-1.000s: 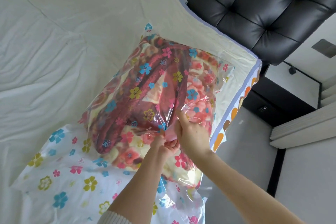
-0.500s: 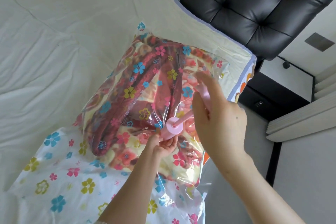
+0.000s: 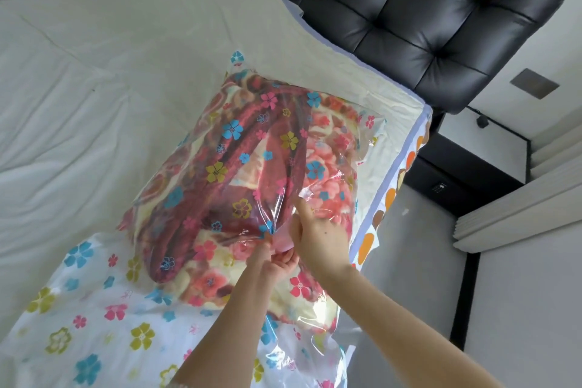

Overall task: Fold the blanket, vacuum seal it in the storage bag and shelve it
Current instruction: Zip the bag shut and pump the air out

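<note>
Head view, looking down on the bed (image 3: pixel 94 123). Blanket (image 3: pixel 252 173) already folded and lying inside the clear flowered storage bag (image 3: pixel 104 302), so the first step seems done. Bag resting near the right edge of the bed, close to the corner below the dark padded headboard (image 3: pixel 425 19), with its empty printed end spread toward the near edge. Bag looks puffy and loose around the blanket, so probably most of the air not yet drawn out; sealing only in progress, shelving not started, no shelf in sight. Whether the mouth of the bag is closed, cannot tell from here.

Both hands meeting on top of the bag, at a small pink valve piece (image 3: pixel 283 238) set in the film. Left hand (image 3: pixel 278 261) under and beside the pink piece, fingers curled in and pinching the film and the edge of the valve. Right hand (image 3: pixel 318 236) coming from the right side, fingers bent over the pink piece and pressing on it; thumb stretched up along the plastic. Exactly what the right fingers grip below, hidden by the hand itself. Likely next: finishing work on the valve, then pressing or pumping the air out.
</note>
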Available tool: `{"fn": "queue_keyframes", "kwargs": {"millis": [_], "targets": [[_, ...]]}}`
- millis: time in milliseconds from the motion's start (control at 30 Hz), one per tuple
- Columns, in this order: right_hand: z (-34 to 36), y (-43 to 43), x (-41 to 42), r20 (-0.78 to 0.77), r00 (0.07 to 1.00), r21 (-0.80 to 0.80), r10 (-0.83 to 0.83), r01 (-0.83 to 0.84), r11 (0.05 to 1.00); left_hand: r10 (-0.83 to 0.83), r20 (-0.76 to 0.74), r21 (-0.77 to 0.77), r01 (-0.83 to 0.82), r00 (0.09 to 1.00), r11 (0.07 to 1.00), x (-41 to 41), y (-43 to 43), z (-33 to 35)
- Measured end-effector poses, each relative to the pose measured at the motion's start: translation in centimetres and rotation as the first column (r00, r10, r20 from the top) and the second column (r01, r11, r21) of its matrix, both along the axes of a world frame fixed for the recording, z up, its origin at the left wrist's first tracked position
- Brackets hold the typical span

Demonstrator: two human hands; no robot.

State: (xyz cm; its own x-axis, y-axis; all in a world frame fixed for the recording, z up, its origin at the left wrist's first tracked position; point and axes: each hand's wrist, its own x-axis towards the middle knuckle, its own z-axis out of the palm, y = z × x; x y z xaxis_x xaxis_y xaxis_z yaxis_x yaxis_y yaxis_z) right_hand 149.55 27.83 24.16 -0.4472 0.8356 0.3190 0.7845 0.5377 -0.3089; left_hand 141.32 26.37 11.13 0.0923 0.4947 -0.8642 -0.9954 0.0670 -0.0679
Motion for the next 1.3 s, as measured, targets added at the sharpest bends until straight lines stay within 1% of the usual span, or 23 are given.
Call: {"fn": "queue_keyframes", "kwargs": {"millis": [67, 100, 167, 200, 233, 267, 300, 333, 400, 467, 533, 600, 667, 733, 800, 900, 967, 1033, 1067, 1133, 1233, 1267, 1300], "targets": [[0.9, 1.0, 0.1, 0.07, 0.997, 0.06, 0.014, -0.019, 0.998, -0.012, 0.012, 0.009, 0.011, 1.0, 1.0, -0.2, 0.2, -0.2], [2.4, 0.9, 0.0, 0.03, 0.999, 0.061, 0.038, -0.04, 0.997, -0.02, 0.03, 0.013, 0.02, 0.999, 1.0, -0.4, 0.1, -0.3], [6.2, 0.3, 0.4, -0.118, 0.993, 0.151, 0.003, 0.015, 0.988, -0.045, 0.04, 0.017, 0.044, 0.998, 0.999, -0.8, 0.0, 0.0], [6.6, 0.1, 0.7, -0.181, 0.983, 0.189, -0.016, 0.051, 0.981, -0.049, 0.039, 0.015, 0.048, 0.998, 0.999, -0.8, 0.0, 0.0], [5.7, 0.0, 1.0, -0.213, 0.977, 0.155, -0.02, 0.054, 0.986, -0.044, 0.039, 0.013, 0.044, 0.998, 0.999, -0.7, -0.1, 0.0], [4.0, -0.1, 1.0, -0.195, 0.98, 0.086, -0.037, 0.055, 0.995, -0.039, 0.032, 0.006, 0.038, 0.999, 0.999, -0.5, -0.1, 0.0], [1.8, -0.4, 0.5, -0.097, 0.995, -0.01, -0.005, 0.004, 1.0, -0.032, 0.024, 0.005, 0.032, 0.999, 0.999, -0.2, -0.1, 0.2], [0.1, -0.4, 0.0, 0.004, 1.0, -0.02, 0.007, -0.007, 1.0, -0.023, 0.013, -0.001, 0.023, 1.0, 1.0, -0.1, 0.0, 0.1], [0.8, 0.5, 0.0, 0.08, 0.997, 0.085, 0.018, -0.025, 0.996, -0.017, 0.009, 0.004, 0.017, 1.0, 1.0, -0.2, 0.0, -0.1], [4.7, 0.3, -0.1, -0.018, 0.996, 0.115, 0.086, -0.084, 0.99, -0.029, 0.022, 0.013, 0.028, 0.999, 1.0, -0.6, -0.3, 0.2], [8.2, -0.1, 0.2, -0.176, 0.984, 0.229, 0.04, 0.001, 0.973, -0.045, 0.02, 0.014, 0.044, 0.999, 0.999, -0.8, -0.5, 0.6], [6.2, -0.2, 0.3, -0.256, 0.967, 0.144, 0.014, 0.024, 0.989, -0.049, 0.013, -0.005, 0.05, 0.999, 0.999, -0.7, -0.5, 0.9], [1.2, -1.2, -0.3, -0.049, 0.994, -0.021, 0.099, -0.1, 0.995, -0.036, -0.019, -0.037, 0.035, 0.999, 0.999, -0.3, -0.5, 1.4], [-0.5, -0.8, -0.3, 0.114, 0.984, 0.021, 0.136, -0.14, 0.99, -0.034, -0.05, -0.052, 0.031, 0.998, 0.998, 0.0, -0.9, 1.8], [2.0, -0.6, -0.6, 0.102, 0.972, 0.021, 0.211, -0.214, 0.977, -0.035, -0.049, -0.031, 0.033, 0.998, 0.999, -0.4, -1.3, 1.9], [6.2, -0.2, -0.5, -0.123, 0.988, 0.18, 0.093, -0.07, 0.981, -0.042, -0.019, -0.02, 0.042, 0.999, 0.999, -0.8, -0.8, 1.6], [3.8, -0.3, 0.3, -0.174, 0.982, 0.111, 0.068, -0.049, 0.993, -0.044, -0.019, -0.024, 0.043, 0.999, 0.999, -0.6, -0.7, 1.3], [0.1, -1.0, 0.3, 0.006, 0.984, 0.0, 0.176, -0.176, 0.984, -0.04, -0.026, -0.035, 0.039, 0.999, 0.999, -0.2, -0.7, 1.3], [-0.3, -0.9, 0.3, 0.082, 0.975, 0.001, 0.206, -0.207, 0.978, -0.046, -0.035, -0.034, 0.045, 0.998, 0.998, 0.0, -0.9, 1.1], [1.7, -0.1, 0.1, 0.111, 0.963, 0.045, 0.247, -0.253, 0.966, -0.041, -0.024, -0.01, 0.041, 0.999, 0.999, -0.2, -1.0, 0.8], [7.4, -0.2, 0.2, -0.103, 0.984, 0.215, 0.146, -0.121, 0.969, -0.046, 0.0, 0.0, 0.046, 0.999, 0.999, -0.8, -0.8, 0.5], [7.3, -0.2, 0.6, -0.179, 0.976, 0.235, 0.128, -0.084, 0.968, -0.053, 0.003, 0.003, 0.053, 0.999, 0.999, -0.8, -0.7, 0.4], [5.9, -0.2, 0.9, -0.202, 0.972, 0.193, 0.123, -0.084, 0.978, -0.052, 0.007, 0.003, 0.052, 0.999, 0.999, -0.6, -0.6, 0.4]]}}
